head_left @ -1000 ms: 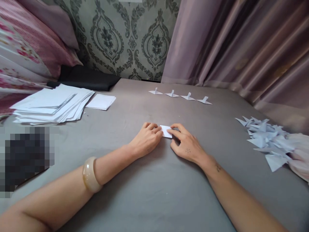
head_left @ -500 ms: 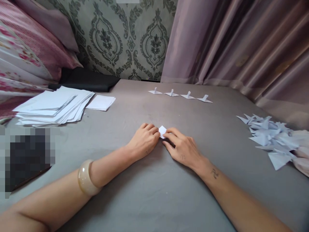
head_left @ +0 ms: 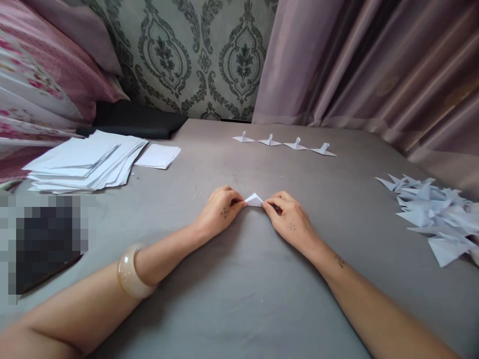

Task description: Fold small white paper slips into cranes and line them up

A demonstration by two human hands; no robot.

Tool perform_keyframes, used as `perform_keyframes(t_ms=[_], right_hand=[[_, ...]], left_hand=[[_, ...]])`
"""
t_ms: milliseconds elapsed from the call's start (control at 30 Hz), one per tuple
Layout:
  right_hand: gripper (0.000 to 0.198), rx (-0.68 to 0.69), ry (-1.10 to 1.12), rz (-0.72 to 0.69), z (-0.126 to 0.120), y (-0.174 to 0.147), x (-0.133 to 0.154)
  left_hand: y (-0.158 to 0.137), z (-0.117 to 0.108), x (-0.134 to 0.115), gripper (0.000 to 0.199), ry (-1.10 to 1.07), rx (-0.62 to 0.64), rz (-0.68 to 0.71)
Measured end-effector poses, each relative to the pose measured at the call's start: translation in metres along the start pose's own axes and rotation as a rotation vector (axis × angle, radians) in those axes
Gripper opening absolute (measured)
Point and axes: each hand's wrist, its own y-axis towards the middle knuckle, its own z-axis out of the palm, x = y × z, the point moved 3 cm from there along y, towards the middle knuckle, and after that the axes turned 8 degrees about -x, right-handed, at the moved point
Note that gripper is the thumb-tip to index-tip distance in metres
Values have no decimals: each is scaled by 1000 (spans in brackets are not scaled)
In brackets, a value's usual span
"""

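Observation:
Between my hands is a small piece of folded white paper (head_left: 254, 200), its peak pointing away from me and its straight edge toward me. My left hand (head_left: 223, 210) pinches the left corner with thumb and fingers. At the right corner, my right hand (head_left: 288, 213) pinches the paper the same way. Both hands rest low over the grey cloth (head_left: 232, 289). A pale bangle (head_left: 130, 271) circles my left forearm.
Large white sheets (head_left: 82, 162) are stacked at the left, beside a smaller paper stack (head_left: 159, 155). Several folded paper birds (head_left: 297, 144) stand in a row at the back. More folded paper birds (head_left: 430, 209) lie heaped at the right. A blurred dark object (head_left: 47, 244) lies front left.
The paper showed as a small diamond and now appears as a wide, low triangle. My right hand has moved to its right corner, and my left hand has turned to pinch the left one.

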Motion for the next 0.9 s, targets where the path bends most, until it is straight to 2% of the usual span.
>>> perform_keyframes(t_ms=[200,400,633,900], right_hand=[[20,-24,2,91,2,4,1],[19,-40,-51,130,3,6,4],[21,-45,-89,119,4,9,5],[23,-12,-127,130,5,10,7]], left_hand=[[4,0,-4,17,-27,12,-100],[3,7,1,17,10,-57,-85],[7,9,2,16,2,-44,-126],[8,10,1,17,73,-32,-76]])
